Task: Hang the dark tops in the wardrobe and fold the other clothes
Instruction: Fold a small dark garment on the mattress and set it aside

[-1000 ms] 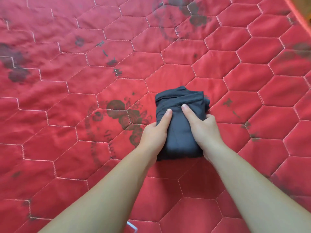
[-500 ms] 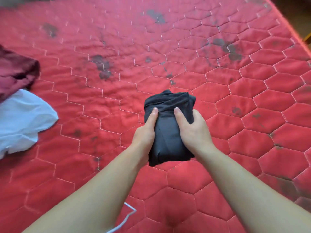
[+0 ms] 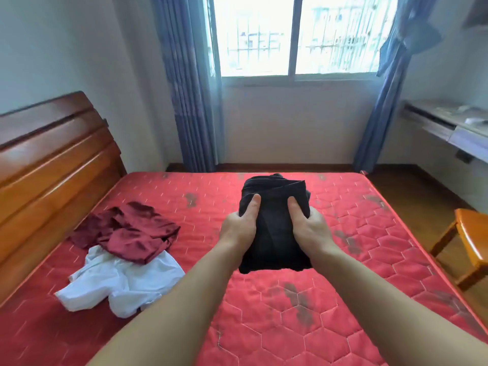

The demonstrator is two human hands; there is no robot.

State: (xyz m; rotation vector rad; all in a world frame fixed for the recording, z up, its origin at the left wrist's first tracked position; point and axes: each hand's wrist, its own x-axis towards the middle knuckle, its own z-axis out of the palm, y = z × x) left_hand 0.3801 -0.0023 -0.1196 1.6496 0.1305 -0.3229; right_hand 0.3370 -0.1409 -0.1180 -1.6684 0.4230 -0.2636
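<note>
Above the red mattress (image 3: 343, 233), a folded black garment (image 3: 274, 228) now rides clear of the bed where it lay 1 second ago, the left hand (image 3: 237, 228) and right hand (image 3: 311, 228) gripping its 2 sides, thumbs pressed on top. A maroon top (image 3: 126, 231) and a white garment (image 3: 118, 283) lie crumpled by the headboard (image 3: 52, 165), apparently awaiting their turn.

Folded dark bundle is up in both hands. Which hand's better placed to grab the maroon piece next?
Left, probably. The maroon garment lies on the mattress on the left hand's side, partly over the white garment. The right hand would have to cross over, and could keep the folded dark garment.
</note>
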